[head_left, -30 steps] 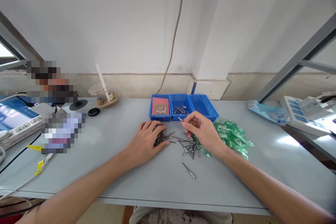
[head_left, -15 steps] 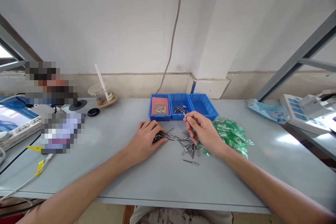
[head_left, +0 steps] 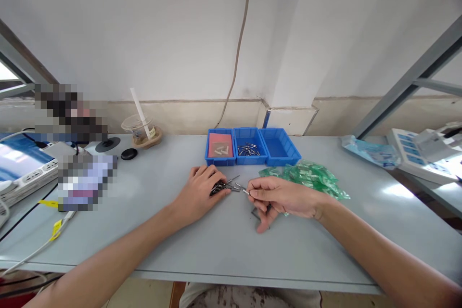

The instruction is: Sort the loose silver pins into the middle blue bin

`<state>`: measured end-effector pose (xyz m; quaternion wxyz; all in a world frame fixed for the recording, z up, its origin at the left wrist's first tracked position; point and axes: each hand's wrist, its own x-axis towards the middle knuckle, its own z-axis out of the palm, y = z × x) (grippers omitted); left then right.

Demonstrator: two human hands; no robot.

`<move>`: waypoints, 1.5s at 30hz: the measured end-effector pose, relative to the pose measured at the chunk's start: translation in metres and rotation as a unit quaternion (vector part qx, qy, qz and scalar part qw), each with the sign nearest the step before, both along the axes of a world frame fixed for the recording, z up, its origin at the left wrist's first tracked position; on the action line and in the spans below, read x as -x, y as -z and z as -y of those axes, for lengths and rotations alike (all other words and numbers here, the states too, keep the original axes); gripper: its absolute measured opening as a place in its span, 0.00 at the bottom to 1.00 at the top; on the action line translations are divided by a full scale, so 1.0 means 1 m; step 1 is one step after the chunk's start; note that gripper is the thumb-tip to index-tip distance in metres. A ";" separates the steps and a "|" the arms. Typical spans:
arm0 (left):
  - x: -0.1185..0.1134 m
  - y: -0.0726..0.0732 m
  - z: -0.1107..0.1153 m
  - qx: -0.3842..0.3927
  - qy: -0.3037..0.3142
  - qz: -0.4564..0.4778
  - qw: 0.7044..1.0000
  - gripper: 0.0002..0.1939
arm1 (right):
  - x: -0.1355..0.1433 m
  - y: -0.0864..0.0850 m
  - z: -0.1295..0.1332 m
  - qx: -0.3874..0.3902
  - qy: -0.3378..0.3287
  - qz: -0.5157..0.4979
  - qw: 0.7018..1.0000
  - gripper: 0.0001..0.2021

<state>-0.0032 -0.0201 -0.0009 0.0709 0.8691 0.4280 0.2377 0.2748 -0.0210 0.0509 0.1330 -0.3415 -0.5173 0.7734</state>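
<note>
My left hand (head_left: 202, 190) is curled round a bunch of thin metal pins (head_left: 220, 186), each with a thicker end. It rests on the table, and the pin tips poke out to the right between thumb and fingers. My right hand (head_left: 269, 197) pinches one metal pin (head_left: 245, 190) between thumb and index finger, right beside those tips. Its lower fingers are spread over another loose pile of pins, mostly hidden beneath. In the middle blue bin (head_left: 250, 160) lie several similar pins (head_left: 248, 149).
The left blue bin (head_left: 220, 161) holds a pink sheet and a small bag of pale parts. A third blue bin (head_left: 281, 147) stands to the right. Green plastic packets (head_left: 315, 178) lie behind my right wrist. Further left are a cup (head_left: 137, 127), a phone and a power strip (head_left: 39, 173).
My right hand has come back from the front of the middle bin, down toward the bunch, and now pinches a pin there. The left hand stays put.
</note>
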 end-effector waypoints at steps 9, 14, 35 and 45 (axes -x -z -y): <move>0.000 -0.001 0.001 0.003 0.003 0.001 1.000 0.09 | -0.006 0.004 -0.011 -0.097 0.105 0.070 0.987 0.21; 0.000 -0.001 0.000 0.004 0.003 0.002 1.000 0.09 | -0.006 0.007 -0.014 -0.126 0.149 0.066 0.978 0.20; 0.000 -0.005 0.002 0.028 0.040 -0.005 0.999 0.11 | 0.007 0.016 -0.016 -0.254 0.285 0.008 0.924 0.18; 0.000 -0.006 0.002 0.045 0.048 -0.007 0.998 0.10 | 0.010 0.026 -0.013 -0.336 0.323 0.053 0.883 0.15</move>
